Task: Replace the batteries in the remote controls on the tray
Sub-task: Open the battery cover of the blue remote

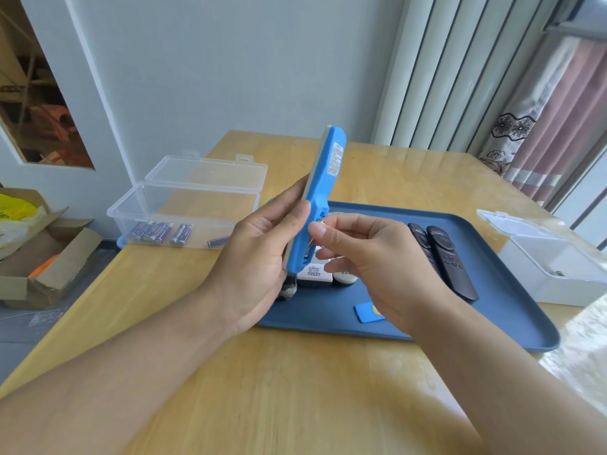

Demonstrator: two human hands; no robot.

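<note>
My left hand (pixel 259 254) holds a blue remote control (pixel 323 185) upright above the dark blue tray (pixel 492 290), its back towards the right. The battery compartment near its lower end is uncovered. My right hand (pixel 364 257) is at that compartment, thumb and fingers pinched on a battery whose metal tip (pixel 321 221) shows. The blue battery cover (pixel 366 311) lies on the tray, partly behind my right wrist. Two black remotes (pixel 440 254) lie side by side on the tray's right. Other light-coloured remotes (pixel 343 277) sit behind my hands, mostly hidden.
A clear plastic box (pixel 184 208) with its lid up stands at the table's back left and holds several blue batteries (pixel 157 232). A white box (pixel 555 267) with a clear lid sits at the right edge. Cardboard boxes (pixel 42 254) lie on the floor to the left.
</note>
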